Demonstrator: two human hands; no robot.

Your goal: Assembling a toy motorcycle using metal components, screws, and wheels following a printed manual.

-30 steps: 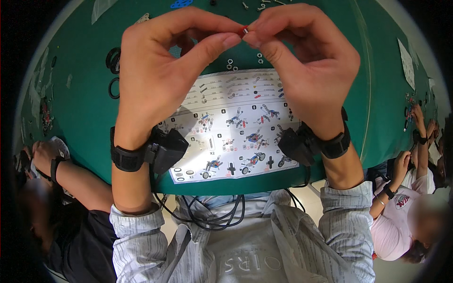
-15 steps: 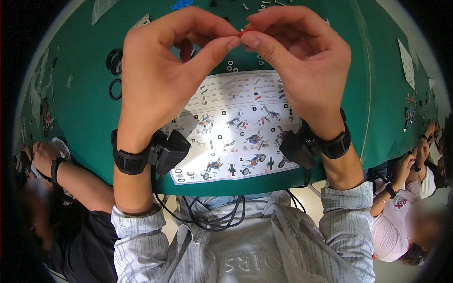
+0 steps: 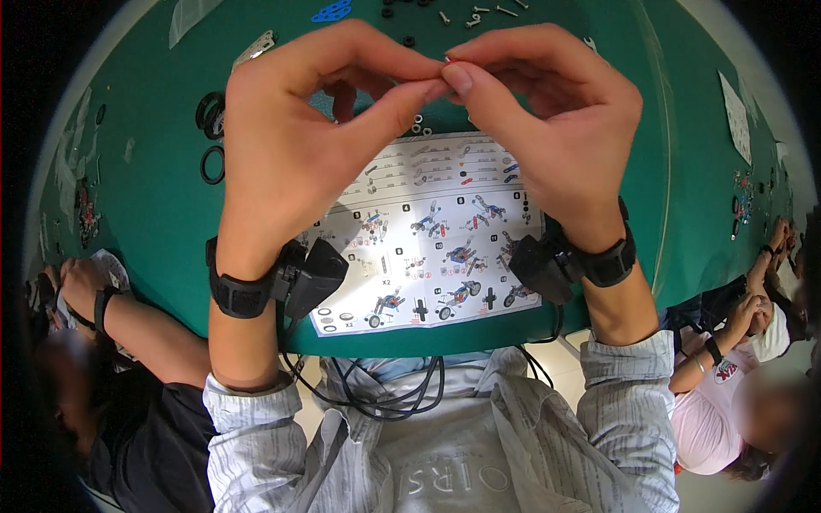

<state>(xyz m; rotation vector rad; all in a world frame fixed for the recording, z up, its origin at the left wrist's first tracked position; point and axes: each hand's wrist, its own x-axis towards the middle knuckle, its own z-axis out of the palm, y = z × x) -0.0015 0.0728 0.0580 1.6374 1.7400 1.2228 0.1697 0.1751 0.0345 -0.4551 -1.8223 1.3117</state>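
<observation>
L hand [image 3: 295, 132] and R hand [image 3: 560, 128] meet up top, approx. mid-view, above the green tabletop [image 3: 162, 205]; tips of thumb + forefinger on each pinch a small red part [image 3: 447, 61], i.e. it sits right between the two sets of fingertips. Most of it's hidden by the fingers, so exact shape n/a. Other fingers on both hands curl loosely; can't tell if anything's tucked in there. Below the hands, printed instr. sheet [image 3: 410, 192] lies flat nr the table edge, w/ small pics of parts & assembly steps. Just above the sheet, btwn the hands: a few metal nuts [image 3: 417, 120]. Far side of table: loose screws [image 3: 475, 19], blue perforated plate [image 3: 332, 11]. L of the L hand: black rings [image 3: 212, 165], plus a grey metal plate [image 3: 256, 49] partly behind the hand. Black strapped-on device on each wrist, e.g. L one [image 3: 315, 278]; black cables [image 3: 410, 403] loop below the table edge. Co-worker's bare arm [image 3: 158, 325] at far L, another person in pink top [image 3: 705, 427] at R.
</observation>
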